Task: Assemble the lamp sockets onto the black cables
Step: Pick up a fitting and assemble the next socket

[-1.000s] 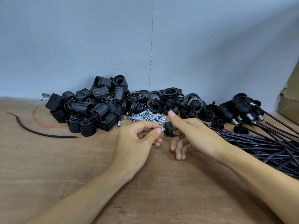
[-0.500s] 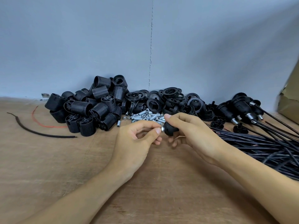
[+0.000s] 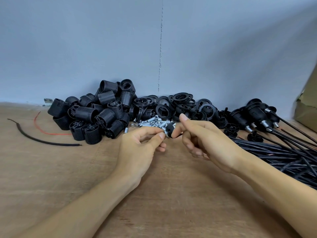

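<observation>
Hands first: what does each one do? asks the first child.

The left hand (image 3: 140, 148) pinches a little metal tube (image 3: 165, 133) between thumb and finger, says the second. The tube's other end sits in a small black cap (image 3: 170, 131).

And the right hand (image 3: 207, 141)?

One fingertip (image 3: 175, 133) touches the cap on its right side. The pointing finger (image 3: 183, 117) sticks straight up, off the cap. The other fingers are curled under. It is hard to tell if that hand really grips the cap or just touches it.

Where is the cap, then?

Right between the two hands, held above the wooden table (image 3: 68, 177), on the near side of the heap of loose metal tubes (image 3: 154, 121). The right hand is the nearer one to it. The left hand only has the tube.

Which way does the tube lie?

Sideways. It goes from the left fingers across to the cap, left to right. So the turning probably has to go around that line, with one hand holding fast and the other hand twisting.

Is it done?

Probably not. The cap is on no cable yet. The black cables (image 3: 283, 157) lie well off to the right, beside the right arm, so that hand looks best placed to fetch one. The pile of lamp sockets (image 3: 103, 115) sits far left by the wall, closer to the left hand.
</observation>
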A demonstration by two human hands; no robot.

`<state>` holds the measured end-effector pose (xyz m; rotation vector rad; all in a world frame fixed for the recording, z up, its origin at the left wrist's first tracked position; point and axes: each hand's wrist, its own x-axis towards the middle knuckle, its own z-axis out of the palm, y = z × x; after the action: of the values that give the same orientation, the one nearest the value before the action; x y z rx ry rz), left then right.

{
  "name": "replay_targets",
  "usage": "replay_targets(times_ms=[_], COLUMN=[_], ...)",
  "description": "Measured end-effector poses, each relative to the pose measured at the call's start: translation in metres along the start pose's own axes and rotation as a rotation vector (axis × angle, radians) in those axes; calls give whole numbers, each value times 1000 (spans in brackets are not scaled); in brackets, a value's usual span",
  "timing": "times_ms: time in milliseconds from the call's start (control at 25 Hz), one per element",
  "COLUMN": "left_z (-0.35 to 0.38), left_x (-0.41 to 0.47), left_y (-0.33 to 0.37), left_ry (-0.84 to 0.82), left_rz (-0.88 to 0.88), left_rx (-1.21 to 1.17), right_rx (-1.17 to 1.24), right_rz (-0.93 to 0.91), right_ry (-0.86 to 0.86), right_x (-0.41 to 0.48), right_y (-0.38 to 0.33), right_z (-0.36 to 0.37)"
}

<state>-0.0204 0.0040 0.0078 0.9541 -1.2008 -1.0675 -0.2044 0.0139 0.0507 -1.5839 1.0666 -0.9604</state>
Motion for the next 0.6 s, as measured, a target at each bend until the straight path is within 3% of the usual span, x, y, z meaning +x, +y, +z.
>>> replay_targets(times_ms=[360, 600], left_z=[0, 1], left_x=[-2, 2], left_y=[3, 1], left_ry=[-42, -23], left_rz=[-21, -52], left_rx=[-61, -67], right_rx=[-202, -93], right_rz=[66, 0], right_ry=[-44, -108], right_x=[-4, -2], right_y=[-3, -3], right_z=[-3, -3])
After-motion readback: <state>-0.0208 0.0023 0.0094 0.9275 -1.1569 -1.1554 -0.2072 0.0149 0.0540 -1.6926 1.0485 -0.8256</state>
